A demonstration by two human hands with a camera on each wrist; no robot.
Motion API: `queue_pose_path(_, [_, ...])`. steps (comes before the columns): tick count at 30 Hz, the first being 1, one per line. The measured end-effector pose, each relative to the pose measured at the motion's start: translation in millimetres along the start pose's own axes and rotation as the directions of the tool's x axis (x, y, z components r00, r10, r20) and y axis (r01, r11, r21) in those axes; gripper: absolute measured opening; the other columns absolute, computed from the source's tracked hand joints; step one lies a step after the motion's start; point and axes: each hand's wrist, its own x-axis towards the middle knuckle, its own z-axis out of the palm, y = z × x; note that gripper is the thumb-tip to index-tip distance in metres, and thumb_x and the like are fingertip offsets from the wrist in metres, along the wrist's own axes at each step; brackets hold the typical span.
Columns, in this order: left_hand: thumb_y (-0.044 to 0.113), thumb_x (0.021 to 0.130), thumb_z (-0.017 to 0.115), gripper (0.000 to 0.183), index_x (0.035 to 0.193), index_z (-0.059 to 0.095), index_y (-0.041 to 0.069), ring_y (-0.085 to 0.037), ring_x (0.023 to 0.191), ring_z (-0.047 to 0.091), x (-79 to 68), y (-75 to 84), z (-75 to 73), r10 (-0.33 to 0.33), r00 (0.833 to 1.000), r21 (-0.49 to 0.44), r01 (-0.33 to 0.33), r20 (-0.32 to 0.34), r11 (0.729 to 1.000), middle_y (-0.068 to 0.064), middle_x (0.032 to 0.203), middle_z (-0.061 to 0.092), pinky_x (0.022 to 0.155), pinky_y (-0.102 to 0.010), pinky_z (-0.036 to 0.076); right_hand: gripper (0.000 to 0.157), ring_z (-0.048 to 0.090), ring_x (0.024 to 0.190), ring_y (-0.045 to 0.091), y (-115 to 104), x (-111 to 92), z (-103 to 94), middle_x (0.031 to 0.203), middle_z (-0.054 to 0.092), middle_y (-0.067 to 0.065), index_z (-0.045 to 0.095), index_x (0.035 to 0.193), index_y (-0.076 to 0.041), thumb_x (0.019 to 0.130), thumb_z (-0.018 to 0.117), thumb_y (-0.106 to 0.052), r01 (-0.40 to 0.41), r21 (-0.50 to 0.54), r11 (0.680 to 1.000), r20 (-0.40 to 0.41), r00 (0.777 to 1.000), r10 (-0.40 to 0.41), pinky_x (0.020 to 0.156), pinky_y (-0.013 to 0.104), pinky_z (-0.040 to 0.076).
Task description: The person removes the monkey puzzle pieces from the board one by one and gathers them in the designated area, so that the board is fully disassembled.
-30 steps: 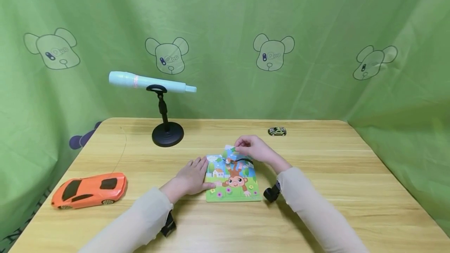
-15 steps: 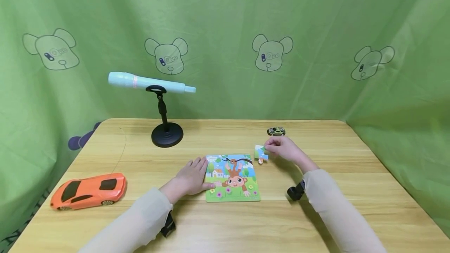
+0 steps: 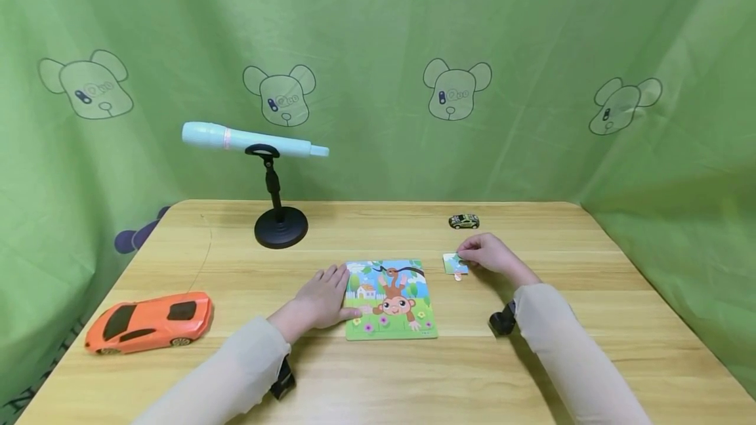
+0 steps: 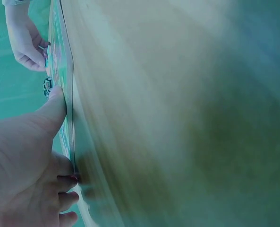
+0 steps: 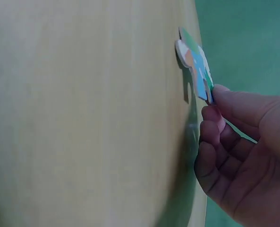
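A square jigsaw puzzle [image 3: 384, 346] with a monkey hanging from a branch lies on the table in front of the person. The left hand [image 3: 321, 297] rests along its left edge, fingers stretched out and thumb laid over the puzzle's surface. Right of the puzzle, the right hand [image 3: 489, 256] pinches a puzzle piece [image 3: 453, 263], blue and green with a rounded tab pointing towards the person. In the right wrist view, the piece [image 5: 196, 64] is held by its corner between thumb and forefinger, tilted close over the table, its shadow beside it.
An orange toy car [image 3: 150, 322] stands at the left of the table. Behind are a light blue microphone [image 3: 254, 141] on a black stand [image 3: 281, 227] and a small patterned toy car [image 3: 464, 221]. Green printed curtains [image 3: 366, 31] hang around the table.
The right hand has lifted the puzzle piece off the puzzle's top edge, carried it to the right and turned it a little. The left hand has stayed in place.
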Motion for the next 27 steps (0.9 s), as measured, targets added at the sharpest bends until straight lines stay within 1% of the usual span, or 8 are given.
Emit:
queue_pose_path(8, [0.058,0.090,0.042,0.082,0.143,0.025,-0.003,-0.030,0.135,0.020,1.5,-0.4,1.3,0.004,1.000,0.013,-0.004,-0.001,1.000,-0.017,0.149,0.021,0.109,-0.041,0.019,0.018,0.052,0.068,0.016,2.1,2.9,-0.8,0.077,0.061,0.006,0.066,0.096,0.007,0.091,0.057,-0.008,-0.007,-0.023,1.000,0.001,1.000,0.007,0.062,0.030,0.047])
queue_pose_path(20, [0.058,0.090,0.042,0.083,0.143,0.025,-0.002,-0.029,0.135,0.020,2.2,-0.4,1.5,-0.005,1.000,0.018,0.005,0.004,1.000,-0.016,0.149,0.021,0.109,-0.041,0.018,0.018,0.053,0.070,0.018,3.8,4.4,-1.0,0.081,0.062,0.006,0.066,0.098,0.006,0.091,0.057,-0.009,-0.003,-0.036,0.999,-0.004,1.000,0.002,0.063,0.031,0.048])
queue_pose_path(23, [0.058,0.090,0.041,0.083,0.143,0.025,-0.002,-0.029,0.135,0.020,2.4,-0.4,2.3,-0.006,1.000,0.026,0.006,0.003,1.000,-0.016,0.149,0.021,0.109,-0.041,0.018,0.020,0.055,0.073,0.019,2.6,4.8,-0.8,0.084,0.062,0.007,0.064,0.101,0.006,0.090,0.058,-0.010,0.006,-0.032,0.999,-0.004,1.000,-0.006,0.066,0.031,0.049])
queue_pose_path(25, [0.059,0.089,0.041,0.083,0.143,0.025,-0.002,-0.029,0.135,0.020,2.5,-0.5,2.8,-0.006,1.000,0.028,0.006,0.003,1.000,-0.016,0.149,0.021,0.109,-0.041,0.018,0.021,0.055,0.074,0.021,-1.0,4.8,-0.5,0.085,0.062,0.008,0.064,0.103,0.005,0.090,0.059,-0.011,0.027,-0.036,0.999,-0.006,1.000,-0.027,0.067,0.032,0.049])
queue_pose_path(27, [0.059,0.089,0.041,0.083,0.143,0.025,-0.002,-0.029,0.135,0.020,2.4,-0.5,3.1,-0.007,1.000,0.028,0.007,0.003,1.000,-0.016,0.149,0.021,0.109,-0.041,0.018,0.023,0.054,0.075,0.021,-7.0,5.1,0.7,0.085,0.061,0.008,0.063,0.104,0.004,0.089,0.060,-0.012,0.066,-0.058,0.996,-0.009,0.998,-0.067,0.067,0.032,0.048])
